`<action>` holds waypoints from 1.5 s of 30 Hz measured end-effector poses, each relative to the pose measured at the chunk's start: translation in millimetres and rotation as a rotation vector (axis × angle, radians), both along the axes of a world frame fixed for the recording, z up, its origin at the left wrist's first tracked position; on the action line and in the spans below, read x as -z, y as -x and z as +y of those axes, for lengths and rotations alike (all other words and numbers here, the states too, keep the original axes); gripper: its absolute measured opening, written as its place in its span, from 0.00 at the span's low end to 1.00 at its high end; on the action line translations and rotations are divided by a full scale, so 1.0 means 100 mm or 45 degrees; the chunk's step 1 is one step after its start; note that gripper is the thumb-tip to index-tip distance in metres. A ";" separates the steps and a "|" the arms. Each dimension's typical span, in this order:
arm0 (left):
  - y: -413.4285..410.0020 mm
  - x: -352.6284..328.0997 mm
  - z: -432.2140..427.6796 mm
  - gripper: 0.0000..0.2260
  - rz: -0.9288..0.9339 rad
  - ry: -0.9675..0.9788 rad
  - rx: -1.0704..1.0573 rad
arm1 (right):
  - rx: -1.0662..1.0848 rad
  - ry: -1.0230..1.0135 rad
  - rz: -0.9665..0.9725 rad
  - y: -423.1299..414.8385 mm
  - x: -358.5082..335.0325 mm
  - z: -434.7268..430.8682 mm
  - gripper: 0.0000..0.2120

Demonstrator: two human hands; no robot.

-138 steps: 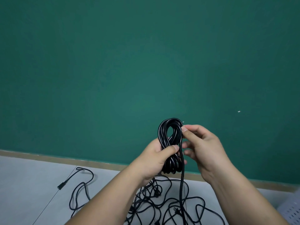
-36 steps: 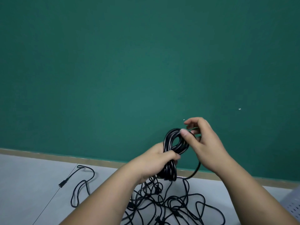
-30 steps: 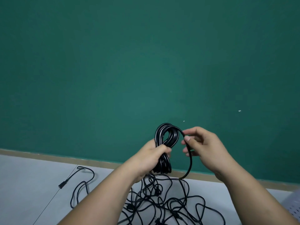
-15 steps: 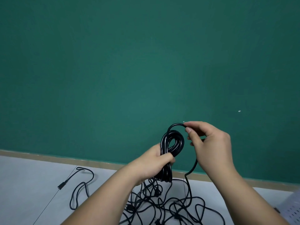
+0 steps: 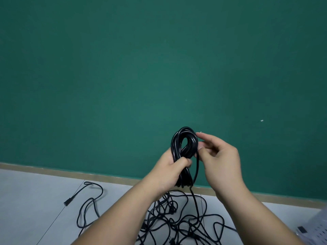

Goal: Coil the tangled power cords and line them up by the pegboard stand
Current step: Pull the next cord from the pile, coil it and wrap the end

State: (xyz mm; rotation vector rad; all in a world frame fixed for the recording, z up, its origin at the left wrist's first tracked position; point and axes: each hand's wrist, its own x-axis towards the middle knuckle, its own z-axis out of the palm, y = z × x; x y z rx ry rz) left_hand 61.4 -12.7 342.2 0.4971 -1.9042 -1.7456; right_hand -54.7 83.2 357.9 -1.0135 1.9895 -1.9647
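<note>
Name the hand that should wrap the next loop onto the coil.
Probably the right. The right hand pinches the loose cord beside the coil, and that cord trails down to the tangle on the floor. The left hand grips the coil around its middle, so it is busy.

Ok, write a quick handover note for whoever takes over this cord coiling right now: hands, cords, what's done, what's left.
Left hand grips the coil around its middle, held up before the green wall.
Right hand pinches the free strand beside the coil; it runs down into the tangle on the floor.
A loose cord with its plug lies on the floor to the left.
Done: several loops wound on one cord.
Left: finish this coil, coil the rest, line them up by the pegboard stand, its edge showing bottom right.
</note>
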 end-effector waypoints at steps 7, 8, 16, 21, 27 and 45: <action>0.00 -0.02 -0.01 0.04 0.064 -0.070 -0.044 | -0.008 0.027 -0.053 -0.05 -0.05 0.01 0.16; 0.00 -0.01 -0.01 0.04 0.075 -0.071 -0.042 | -0.029 0.017 -0.076 -0.05 -0.05 0.01 0.16; -0.04 -0.06 0.01 0.11 0.091 -0.094 -0.084 | -0.103 -0.100 0.068 -0.16 -0.05 0.03 0.21; -0.04 -0.04 0.02 0.12 0.068 -0.110 -0.096 | -0.123 -0.162 0.136 -0.14 -0.03 0.02 0.24; -0.06 -0.08 -0.01 0.09 0.073 -0.292 -0.044 | -0.008 -0.311 0.543 0.02 -0.02 0.06 0.23; -0.17 -0.13 -0.51 0.04 0.439 -0.316 -0.886 | -0.897 -1.109 0.376 0.12 0.26 0.07 0.05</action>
